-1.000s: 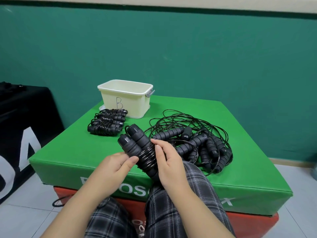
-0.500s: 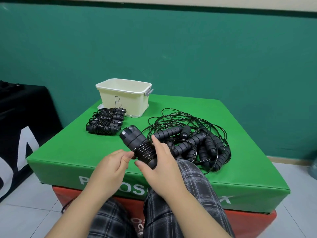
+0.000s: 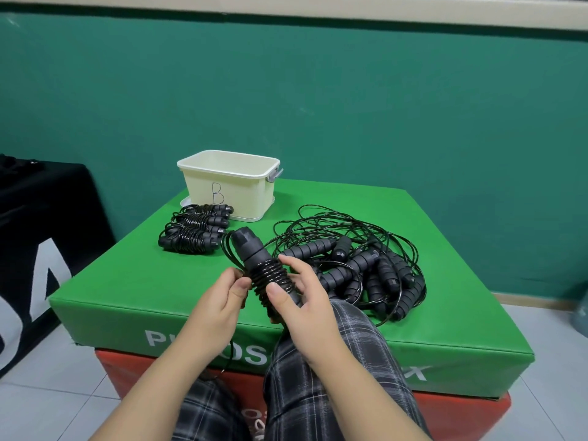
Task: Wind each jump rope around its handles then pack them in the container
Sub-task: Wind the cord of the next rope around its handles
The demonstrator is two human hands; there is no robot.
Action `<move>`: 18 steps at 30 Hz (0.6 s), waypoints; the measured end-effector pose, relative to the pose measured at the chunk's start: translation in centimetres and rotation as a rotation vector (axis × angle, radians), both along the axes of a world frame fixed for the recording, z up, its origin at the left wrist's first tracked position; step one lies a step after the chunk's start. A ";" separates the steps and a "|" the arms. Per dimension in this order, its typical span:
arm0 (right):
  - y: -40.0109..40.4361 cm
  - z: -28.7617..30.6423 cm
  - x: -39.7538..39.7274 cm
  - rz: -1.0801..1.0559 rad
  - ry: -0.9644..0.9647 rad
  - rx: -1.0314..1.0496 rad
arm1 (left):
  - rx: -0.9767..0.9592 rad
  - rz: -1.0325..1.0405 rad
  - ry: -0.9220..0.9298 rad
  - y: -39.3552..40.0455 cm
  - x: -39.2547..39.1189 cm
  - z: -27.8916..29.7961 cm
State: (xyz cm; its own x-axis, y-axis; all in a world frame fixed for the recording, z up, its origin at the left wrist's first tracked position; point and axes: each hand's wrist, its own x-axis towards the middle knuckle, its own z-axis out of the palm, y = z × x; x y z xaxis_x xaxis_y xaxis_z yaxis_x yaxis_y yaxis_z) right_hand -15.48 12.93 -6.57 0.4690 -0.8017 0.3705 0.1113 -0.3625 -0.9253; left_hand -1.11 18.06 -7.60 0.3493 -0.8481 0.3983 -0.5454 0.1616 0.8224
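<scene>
Head view: right hand point(image 3: 300, 300) curled round a black rope bundle point(image 3: 265, 270), thumb laid over the coils, fingers wrapped behind the handles. Bundle held tilted, capped end up and to the left, above the near edge of the green pad point(image 3: 127, 281). Several turns of cord already wound round the handle pair; a loose loop of cord point(image 3: 228, 253) standing out on the left side of the handles. Left hand point(image 3: 219, 308) just beside the bundle, thumb and fingertips pinching that cord at the coils. Behind, on the pad's far left, a cream bin point(image 3: 229, 183) marked with a letter B, open-topped, grey latch on its right side; inside not visible. Directly in front of the bin, touching or nearly so, a small stack of wound ropes point(image 3: 194, 230). To the right, well apart from the stack, a tangled heap of unwound ropes point(image 3: 359, 268), handles jumbled, cords looping outward. Under the pad, a red block point(image 3: 461, 412). Plaid-trousered legs point(image 3: 318, 377) at the bottom, green wall point(image 3: 318, 106) behind.
</scene>
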 end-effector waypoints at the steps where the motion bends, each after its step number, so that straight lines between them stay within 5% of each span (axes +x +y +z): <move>1: -0.1 -0.1 0.0 0.017 -0.020 0.011 | 0.003 0.012 0.005 0.0 -0.1 0.2; 7: -0.5 -0.5 0.0 0.069 0.041 -0.008 | 0.064 -0.021 0.152 0.1 -0.1 0.7; 18: -0.9 -1.0 0.5 -0.193 0.192 -0.417 | 0.044 0.210 -0.065 0.4 0.1 -0.1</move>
